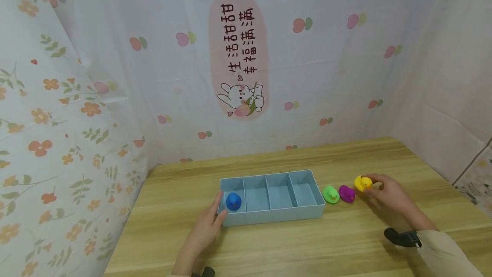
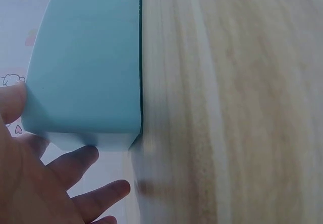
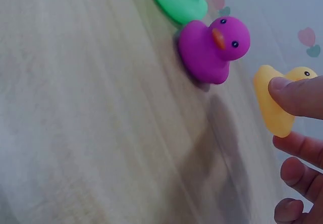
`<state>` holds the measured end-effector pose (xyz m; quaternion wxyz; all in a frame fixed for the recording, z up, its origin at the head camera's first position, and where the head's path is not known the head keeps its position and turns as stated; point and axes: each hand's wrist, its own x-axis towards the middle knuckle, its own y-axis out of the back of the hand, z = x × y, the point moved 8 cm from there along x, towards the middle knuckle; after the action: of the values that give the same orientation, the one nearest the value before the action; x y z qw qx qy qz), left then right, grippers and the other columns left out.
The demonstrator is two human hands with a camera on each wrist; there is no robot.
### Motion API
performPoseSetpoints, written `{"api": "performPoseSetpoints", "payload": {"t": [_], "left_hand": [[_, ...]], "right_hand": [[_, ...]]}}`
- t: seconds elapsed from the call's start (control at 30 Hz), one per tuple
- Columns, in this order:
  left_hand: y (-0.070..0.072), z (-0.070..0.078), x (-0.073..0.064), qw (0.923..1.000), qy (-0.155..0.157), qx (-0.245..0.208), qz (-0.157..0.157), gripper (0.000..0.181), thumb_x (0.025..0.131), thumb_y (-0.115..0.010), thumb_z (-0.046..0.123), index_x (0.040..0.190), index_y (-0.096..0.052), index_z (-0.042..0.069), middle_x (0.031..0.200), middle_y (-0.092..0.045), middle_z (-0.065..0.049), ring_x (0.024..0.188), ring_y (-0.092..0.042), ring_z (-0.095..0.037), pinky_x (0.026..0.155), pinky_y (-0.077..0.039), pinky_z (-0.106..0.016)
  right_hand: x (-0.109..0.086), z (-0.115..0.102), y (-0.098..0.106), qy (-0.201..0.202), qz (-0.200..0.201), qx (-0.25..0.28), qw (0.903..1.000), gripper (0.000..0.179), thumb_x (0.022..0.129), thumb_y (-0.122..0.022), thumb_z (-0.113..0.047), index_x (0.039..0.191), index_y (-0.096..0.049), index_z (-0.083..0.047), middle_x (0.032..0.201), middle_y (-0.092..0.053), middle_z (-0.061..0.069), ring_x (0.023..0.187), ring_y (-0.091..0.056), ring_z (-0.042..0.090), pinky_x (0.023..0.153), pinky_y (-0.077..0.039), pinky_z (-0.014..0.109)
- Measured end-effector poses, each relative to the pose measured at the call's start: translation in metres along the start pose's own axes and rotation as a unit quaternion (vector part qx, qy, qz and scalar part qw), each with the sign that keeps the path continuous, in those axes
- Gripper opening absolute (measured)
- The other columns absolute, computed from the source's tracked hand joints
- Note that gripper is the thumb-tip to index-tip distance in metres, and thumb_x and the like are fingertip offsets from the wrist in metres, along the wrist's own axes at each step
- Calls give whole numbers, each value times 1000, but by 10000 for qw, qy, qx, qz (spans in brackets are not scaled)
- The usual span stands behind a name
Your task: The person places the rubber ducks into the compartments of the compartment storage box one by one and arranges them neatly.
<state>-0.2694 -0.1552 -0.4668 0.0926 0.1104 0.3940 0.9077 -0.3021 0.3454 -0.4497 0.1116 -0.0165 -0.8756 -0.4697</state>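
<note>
A light-blue box with several compartments in a row [image 1: 273, 216] lies on the table. A blue rubber duck [image 1: 233, 201] sits in its leftmost compartment. My left hand [image 1: 207, 225] grips the box's left end, thumb at the near corner and fingers along the end wall; the left wrist view shows some fingertips [image 2: 83, 156] against that wall. To the right of the box, my right hand [image 1: 392, 193] pinches a yellow rubber duck [image 1: 362, 183] between thumb and fingers, seemingly just above the table. A purple duck [image 1: 347, 193] and a green duck [image 1: 331, 194] stand side by side between box and hand.
The wooden table [image 1: 269, 251] meets a patterned cloth [image 1: 173, 76] hanging behind it. More floral cloth [image 1: 69, 140] hangs on the left, and a pale cloth [image 1: 442, 97] on the right.
</note>
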Motion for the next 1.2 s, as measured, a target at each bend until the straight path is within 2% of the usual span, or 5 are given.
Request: {"api": "performPoseSetpoints", "payload": {"t": [0.2,0.5,0.87,1.07,1.2], "left_hand": [[0,0,0,10000,13,10,-3,58,102,-41,37,152,-25,10,145,-42,-24,130,-42,-46,106,-34,-59],[-1,-1,2,10000,44,17,-13,58,102,-42,35,152,-25,11,144,-43,-24,129,-43,-46,105,-35,-60],[-1,-1,2,10000,-33,55,12,58,102,-41,36,152,-25,9,144,-42,-24,130,-43,-45,106,-35,-58],[-1,0,1,10000,-84,-1,12,57,102,-42,32,151,-25,8,145,-41,-25,130,-42,-45,106,-35,-58],[-1,0,1,10000,-94,-30,5,57,103,-42,31,152,-25,8,145,-40,-25,130,-42,-45,107,-35,-58]], "right_hand": [[6,-5,2,49,113,-83,9999,42,84,-72,-16,118,-61,6,107,-64,25,91,-57,30,69,-46,30],[9,-15,4,-51,63,22,10000,44,86,-70,-18,120,-59,8,112,-61,29,92,-57,35,71,-46,36],[9,-28,5,-70,169,157,9997,45,85,-71,-22,118,-60,7,109,-62,25,89,-54,32,69,-41,32],[12,-36,5,25,267,121,9996,42,85,-72,-21,117,-62,4,104,-63,20,80,-48,22,62,-37,25],[13,-42,2,60,199,124,9997,42,85,-72,-20,117,-62,4,103,-63,19,79,-46,21,62,-36,24]]}}
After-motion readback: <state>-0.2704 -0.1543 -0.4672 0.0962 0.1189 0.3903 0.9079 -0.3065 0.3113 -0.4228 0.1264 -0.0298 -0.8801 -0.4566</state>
